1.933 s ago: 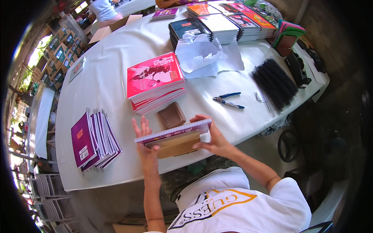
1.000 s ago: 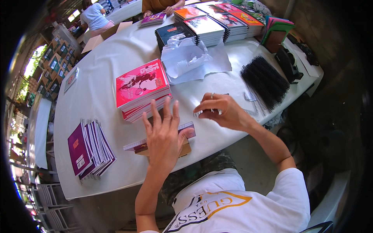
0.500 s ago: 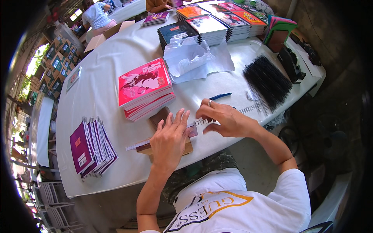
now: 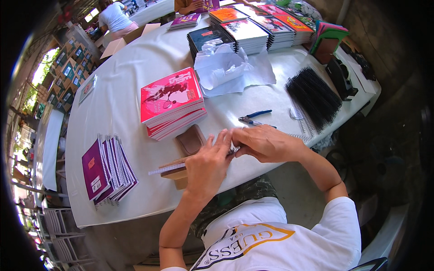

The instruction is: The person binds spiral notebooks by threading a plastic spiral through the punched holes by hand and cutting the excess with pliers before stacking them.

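— Where are the hands?

— Low centre of the frame, meeting at the near edge of the tabletop [image 4: 122,90]. The left hand [image 4: 205,167] lies flat, fingers spread and pointing up-frame, pressing on a notebook [image 4: 168,169] that sits on a brown block [image 4: 178,176].

— And its grip?

— Wide, nothing enclosed; palm and fingers just rest on the notebook.

— The right hand [image 4: 264,143]?

— Curled narrow, fingertips pinched at a wire spiral [image 4: 234,149] at the notebook's right end, touching the left fingertips. How much of the spiral it clamps I cannot tell.

— What lies around?

— Just above the hands, a brown pad [image 4: 190,139]; above that a red stack [image 4: 172,101]. Blue pliers [image 4: 253,118] lie right of it, near the right hand. Black coils [image 4: 314,97] sit at the right, white paper [image 4: 230,70] in the upper centre, purple notebooks [image 4: 106,169] at the left.
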The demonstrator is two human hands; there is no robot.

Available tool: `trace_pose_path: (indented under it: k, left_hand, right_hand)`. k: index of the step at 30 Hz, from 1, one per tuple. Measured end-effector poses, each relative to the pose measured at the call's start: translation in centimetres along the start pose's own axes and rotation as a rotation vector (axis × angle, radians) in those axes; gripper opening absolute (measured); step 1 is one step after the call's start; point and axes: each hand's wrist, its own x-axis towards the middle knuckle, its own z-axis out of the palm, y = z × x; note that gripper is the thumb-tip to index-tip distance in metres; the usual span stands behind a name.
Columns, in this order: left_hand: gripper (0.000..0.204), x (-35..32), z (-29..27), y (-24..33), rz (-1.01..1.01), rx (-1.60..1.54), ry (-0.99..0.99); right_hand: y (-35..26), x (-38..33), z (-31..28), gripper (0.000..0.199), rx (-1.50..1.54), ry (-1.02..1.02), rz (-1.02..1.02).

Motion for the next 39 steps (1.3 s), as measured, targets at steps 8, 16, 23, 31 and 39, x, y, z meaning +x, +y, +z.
trace_pose_path:
  k: [8, 16, 23, 31, 39]
  left_hand:
    - [0.070, 0.6, -0.4, 0.8, 0.076, 0.253, -0.082]
    - [0.082, -0.2, -1.0, -0.1, 0.089, 0.204, -0.094]
    - [0.100, -0.7, -0.7, -1.5, -0.173, 0.019, 0.163]
    - [0.105, -0.5, -0.4, -1.7, -0.161, 0.084, 0.156]
    - [0.105, -0.8, -0.9, -2.2, -0.172, 0.104, 0.164]
  right_hand:
    - [11.6, 7.8, 4.7, 0.025, 0.230, -0.255, -0.242]
    - [10.0, 10.3, 8.3, 0.035, -0.149, -0.538, -0.190]
    - [8.1, 5.3, -0.3, 0.066, 0.710, -0.562, -0.024]
    - [8.7, 5.2, 0.2, 0.059, 0.325, -0.535, 0.156]
    - [8.1, 5.2, -0.4, 0.059, 0.552, -0.440, 0.098]
